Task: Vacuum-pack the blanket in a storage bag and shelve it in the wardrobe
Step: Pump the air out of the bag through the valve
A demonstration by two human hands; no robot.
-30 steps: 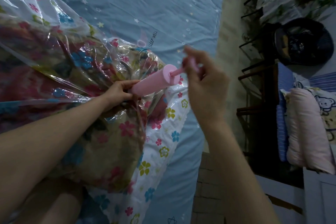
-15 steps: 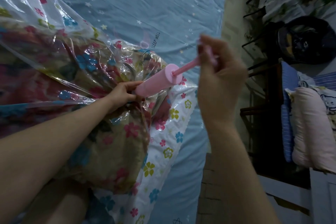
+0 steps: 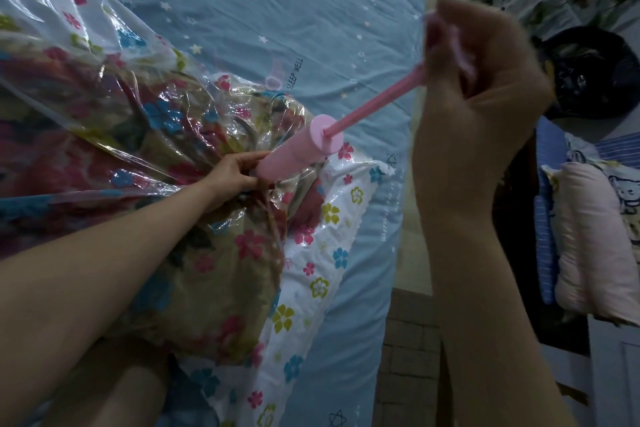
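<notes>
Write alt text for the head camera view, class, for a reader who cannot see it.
A person's left hand grips the base of a pink hand pump set against a clear flowered storage bag holding a blanket, while the right hand holds the pump's handle with the rod drawn out. All lies on a blue bed sheet.

**Dim room, glare on plastic, blur on one hand**

Light low and cool overall; soft, no hard shadows on the blue bed sheet [image 3: 311, 10]. Brightest patch is the upper sheet, falling off toward the lower frame and the right side, where the shelving [image 3: 519, 163] sinks to near black. White streaks of glare on the clear storage bag [image 3: 114, 55], strongest upper left and along its creases. Right hand [image 3: 485, 73] smeared by motion blur, edges soft, pump handle in it indistinct. Left hand [image 3: 232, 173] and pink pump [image 3: 294, 152] sharp. Wide-angle stretch: forearms balloon at the bottom corners, bed edge bends. Top-right clutter soft, noisy.
</notes>
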